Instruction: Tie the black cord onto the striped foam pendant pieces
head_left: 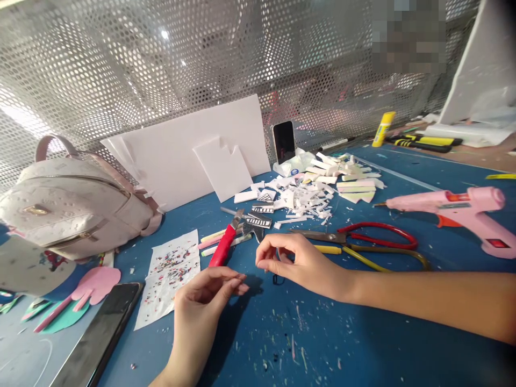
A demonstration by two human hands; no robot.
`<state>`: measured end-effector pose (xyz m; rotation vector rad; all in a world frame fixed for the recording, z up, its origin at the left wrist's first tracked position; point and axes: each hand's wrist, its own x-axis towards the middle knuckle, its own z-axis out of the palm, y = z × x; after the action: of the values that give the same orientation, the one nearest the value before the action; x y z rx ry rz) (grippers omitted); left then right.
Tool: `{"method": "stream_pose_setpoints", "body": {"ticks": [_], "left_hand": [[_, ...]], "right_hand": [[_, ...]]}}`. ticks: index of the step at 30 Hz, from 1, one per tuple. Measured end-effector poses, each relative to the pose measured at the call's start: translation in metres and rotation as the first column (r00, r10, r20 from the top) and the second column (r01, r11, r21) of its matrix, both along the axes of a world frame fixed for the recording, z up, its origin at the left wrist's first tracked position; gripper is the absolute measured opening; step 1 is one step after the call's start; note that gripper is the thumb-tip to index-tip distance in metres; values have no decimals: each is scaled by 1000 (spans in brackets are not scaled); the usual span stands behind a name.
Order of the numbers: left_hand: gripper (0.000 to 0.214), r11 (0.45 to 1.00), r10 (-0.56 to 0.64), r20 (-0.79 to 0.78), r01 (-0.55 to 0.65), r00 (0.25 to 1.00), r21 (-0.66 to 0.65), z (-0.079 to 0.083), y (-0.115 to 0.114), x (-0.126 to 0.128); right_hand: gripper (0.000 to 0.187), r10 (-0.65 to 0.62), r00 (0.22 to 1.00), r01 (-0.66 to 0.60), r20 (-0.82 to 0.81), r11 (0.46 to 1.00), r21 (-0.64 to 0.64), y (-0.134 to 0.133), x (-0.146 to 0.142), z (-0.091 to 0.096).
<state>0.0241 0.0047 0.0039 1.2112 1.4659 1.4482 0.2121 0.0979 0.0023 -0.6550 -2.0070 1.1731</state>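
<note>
My left hand (203,301) hovers low over the blue table (322,333), fingers curled together with the tips pinched; whatever sits between them is too small to name. My right hand (298,263) reaches in from the right, thumb and forefinger pinched near a small dark piece (278,279) on the table. Just beyond the hands lie a red utility knife (223,246) and small striped black-and-white cut-outs (260,219).
Red-handled scissors (374,236), yellow-handled scissors (363,257), a pink glue gun (463,209), white foam scraps (318,191), white boards (193,150), an upright phone (284,141), a pale backpack (72,204), a flat phone (100,333), a speckled paper sheet (171,274), pink foam shapes (92,287), a yellow glue stick (382,129).
</note>
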Motion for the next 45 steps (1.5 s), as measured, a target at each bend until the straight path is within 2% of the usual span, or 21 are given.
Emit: {"method": "stream_pose_setpoints", "body": {"ticks": [3,6,18,45], "left_hand": [[8,999,15,91,-13,996,-30,-1,0,1],[10,999,6,107,-2,994,-39,-1,0,1],[16,999,-38,-1,38,999,14,-2,-3,1],[14,999,-33,-11,33,999,6,0,-3,1]], "right_hand": [[8,-10,1000,10,-24,999,31,-2,1,2],[7,-23,999,25,-43,998,55,-4,2,3],[7,-11,1000,11,-3,979,204,-2,2,-6],[7,-11,999,3,33,977,211,-4,3,-3]]}}
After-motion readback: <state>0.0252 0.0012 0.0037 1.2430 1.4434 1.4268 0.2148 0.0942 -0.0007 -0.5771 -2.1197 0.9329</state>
